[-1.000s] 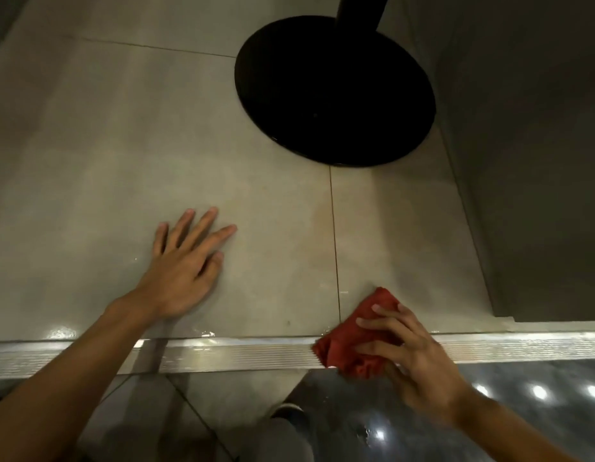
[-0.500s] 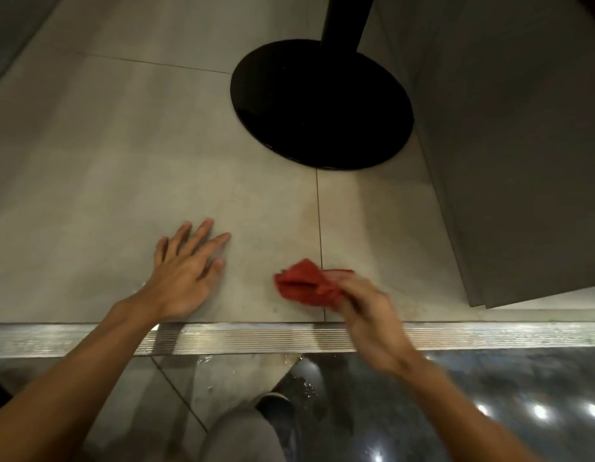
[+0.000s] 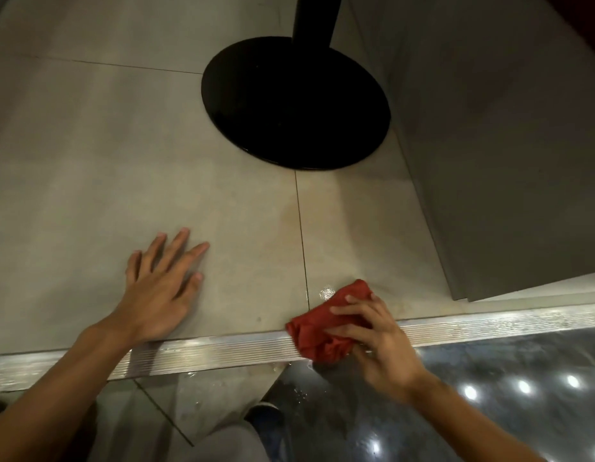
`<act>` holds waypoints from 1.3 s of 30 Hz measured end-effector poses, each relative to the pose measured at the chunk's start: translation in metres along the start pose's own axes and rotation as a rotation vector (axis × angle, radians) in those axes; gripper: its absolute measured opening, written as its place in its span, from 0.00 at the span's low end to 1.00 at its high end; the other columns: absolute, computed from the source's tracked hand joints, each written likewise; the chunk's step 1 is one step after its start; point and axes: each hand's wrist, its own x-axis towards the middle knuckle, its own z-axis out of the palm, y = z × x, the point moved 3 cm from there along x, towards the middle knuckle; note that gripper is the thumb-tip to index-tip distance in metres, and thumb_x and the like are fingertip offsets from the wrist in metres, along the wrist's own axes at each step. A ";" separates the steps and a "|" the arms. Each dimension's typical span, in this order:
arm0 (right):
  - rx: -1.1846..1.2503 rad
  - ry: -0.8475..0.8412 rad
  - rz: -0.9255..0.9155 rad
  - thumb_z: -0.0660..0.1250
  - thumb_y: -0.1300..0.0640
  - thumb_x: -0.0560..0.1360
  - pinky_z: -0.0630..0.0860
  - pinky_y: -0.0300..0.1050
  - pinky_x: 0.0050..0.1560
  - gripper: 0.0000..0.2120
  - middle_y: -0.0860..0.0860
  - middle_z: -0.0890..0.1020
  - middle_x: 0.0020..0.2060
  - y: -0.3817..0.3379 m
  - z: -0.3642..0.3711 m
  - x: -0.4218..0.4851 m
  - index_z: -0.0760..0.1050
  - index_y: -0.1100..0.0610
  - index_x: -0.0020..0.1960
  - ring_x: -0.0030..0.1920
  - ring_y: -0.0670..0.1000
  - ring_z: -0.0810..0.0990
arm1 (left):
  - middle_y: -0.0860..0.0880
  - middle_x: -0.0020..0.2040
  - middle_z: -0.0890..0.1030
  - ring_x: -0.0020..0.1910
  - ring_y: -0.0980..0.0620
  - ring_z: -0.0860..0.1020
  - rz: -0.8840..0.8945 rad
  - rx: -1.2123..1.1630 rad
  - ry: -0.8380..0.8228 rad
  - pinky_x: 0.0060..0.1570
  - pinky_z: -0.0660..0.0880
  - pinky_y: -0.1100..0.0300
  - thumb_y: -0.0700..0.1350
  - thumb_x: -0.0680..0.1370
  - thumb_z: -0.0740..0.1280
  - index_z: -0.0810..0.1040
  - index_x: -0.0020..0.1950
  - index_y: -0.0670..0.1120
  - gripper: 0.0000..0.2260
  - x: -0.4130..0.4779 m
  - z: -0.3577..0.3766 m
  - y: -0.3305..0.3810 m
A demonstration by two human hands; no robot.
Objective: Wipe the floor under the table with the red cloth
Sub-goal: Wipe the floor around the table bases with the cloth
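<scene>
Grey floor tiles [image 3: 122, 145] run far toward the desk's round black base [image 3: 296, 105]. The right hand [image 3: 383, 348], fingers curled, holds the bunched red cloth [image 3: 323, 328] on the near metal strip [image 3: 222, 351], cloth just left of the palm. The left hand [image 3: 159, 295] lies flat and spread, well left. Open tile lies ahead, bounded on the right by a grey panel [image 3: 506, 161].
</scene>
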 end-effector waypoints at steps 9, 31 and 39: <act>0.039 0.089 0.207 0.71 0.65 0.67 0.66 0.46 0.68 0.22 0.35 0.76 0.60 0.047 -0.035 -0.030 0.81 0.41 0.53 0.68 0.46 0.69 | 0.56 0.79 0.47 0.77 0.49 0.45 0.010 0.082 -0.016 0.72 0.45 0.45 0.67 0.74 0.39 0.52 0.74 0.66 0.28 0.003 -0.001 0.000; 0.068 0.582 0.530 0.56 0.66 0.77 0.75 0.36 0.54 0.18 0.43 0.83 0.51 0.039 -0.104 0.029 0.78 0.50 0.56 0.52 0.43 0.81 | 0.56 0.68 0.66 0.63 0.52 0.68 0.625 0.665 -0.445 0.63 0.67 0.55 0.61 0.79 0.52 0.61 0.70 0.60 0.19 0.136 -0.138 0.102; -0.382 0.232 0.766 0.64 0.59 0.75 0.70 0.58 0.64 0.18 0.57 0.74 0.66 0.047 -0.039 0.015 0.73 0.56 0.65 0.64 0.63 0.71 | 0.63 0.77 0.44 0.77 0.52 0.46 0.287 0.156 -0.242 0.73 0.46 0.45 0.66 0.76 0.44 0.50 0.74 0.66 0.26 0.112 -0.043 0.029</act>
